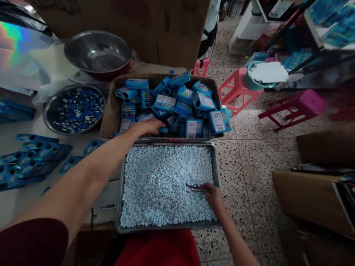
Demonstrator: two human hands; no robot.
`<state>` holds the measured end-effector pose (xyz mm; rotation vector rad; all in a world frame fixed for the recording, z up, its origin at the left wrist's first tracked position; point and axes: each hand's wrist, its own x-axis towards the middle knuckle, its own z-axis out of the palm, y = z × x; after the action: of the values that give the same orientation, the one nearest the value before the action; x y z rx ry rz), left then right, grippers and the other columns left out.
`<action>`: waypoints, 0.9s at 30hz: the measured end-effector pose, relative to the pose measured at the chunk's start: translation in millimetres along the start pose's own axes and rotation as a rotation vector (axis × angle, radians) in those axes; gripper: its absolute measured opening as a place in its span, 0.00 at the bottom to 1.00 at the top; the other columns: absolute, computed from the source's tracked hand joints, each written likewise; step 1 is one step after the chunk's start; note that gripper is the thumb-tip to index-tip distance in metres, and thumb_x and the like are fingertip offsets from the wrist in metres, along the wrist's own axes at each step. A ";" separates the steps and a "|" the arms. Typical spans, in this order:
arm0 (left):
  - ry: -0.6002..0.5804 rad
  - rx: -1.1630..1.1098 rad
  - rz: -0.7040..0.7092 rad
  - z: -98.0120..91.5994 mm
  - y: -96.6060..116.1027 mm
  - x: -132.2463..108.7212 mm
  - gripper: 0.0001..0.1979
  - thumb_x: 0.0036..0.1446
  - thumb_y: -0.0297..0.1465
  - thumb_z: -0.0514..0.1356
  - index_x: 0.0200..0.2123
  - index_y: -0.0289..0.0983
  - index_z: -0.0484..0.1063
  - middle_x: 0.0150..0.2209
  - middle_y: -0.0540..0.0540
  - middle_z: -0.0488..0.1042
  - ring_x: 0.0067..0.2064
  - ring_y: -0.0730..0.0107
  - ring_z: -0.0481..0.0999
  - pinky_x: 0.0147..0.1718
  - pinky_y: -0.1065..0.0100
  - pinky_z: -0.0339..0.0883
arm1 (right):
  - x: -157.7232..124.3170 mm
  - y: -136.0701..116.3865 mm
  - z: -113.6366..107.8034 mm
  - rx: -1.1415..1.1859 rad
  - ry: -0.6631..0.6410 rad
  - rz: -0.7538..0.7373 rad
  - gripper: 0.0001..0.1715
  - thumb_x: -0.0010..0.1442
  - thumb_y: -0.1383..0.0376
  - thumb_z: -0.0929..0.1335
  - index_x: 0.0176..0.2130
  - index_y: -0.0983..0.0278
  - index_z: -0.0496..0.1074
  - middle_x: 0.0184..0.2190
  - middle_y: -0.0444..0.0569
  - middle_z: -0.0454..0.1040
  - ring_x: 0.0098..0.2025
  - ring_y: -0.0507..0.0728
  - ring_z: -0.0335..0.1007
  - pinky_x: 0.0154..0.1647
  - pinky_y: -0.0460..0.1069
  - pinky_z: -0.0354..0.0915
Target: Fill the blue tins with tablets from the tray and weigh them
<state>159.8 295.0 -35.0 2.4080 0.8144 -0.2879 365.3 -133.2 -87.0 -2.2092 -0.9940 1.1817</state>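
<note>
"So, from L?"
"Steel bowl (50, 111) w/ blue pcs (80, 110), then carton (105, 120) of blue boxes (164, 103)."
"L hand (153, 126)?"
"Over carton's near edge, at 1 blue box (164, 130); can't tell if fingers grip it."
"Then?"
"Tray (121, 194) w/ pellets (166, 186), nr side of carton; thin tool (195, 188) at pellets, pinched by fingers of R hand (213, 195)."

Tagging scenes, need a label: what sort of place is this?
Probably a small packing workshop: a metal tray heaped with small pale pieces, a cardboard box full of blue cartons, and a metal bowl of small blue items.
</note>
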 end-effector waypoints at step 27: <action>0.684 -0.591 -0.187 126.1 90.8 -214.4 0.24 0.46 0.18 0.58 0.47 0.40 0.76 0.47 0.46 0.76 0.51 0.62 0.76 0.53 0.62 0.71 | 38.4 -199.2 -37.4 0.284 -0.311 -0.046 0.18 0.50 0.56 0.72 0.36 0.67 0.77 0.15 0.37 0.62 0.17 0.47 0.51 0.19 0.45 0.47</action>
<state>43.4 57.8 -16.9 1.8513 1.2114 0.6613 334.4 22.6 44.6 -1.8098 -0.9209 1.5708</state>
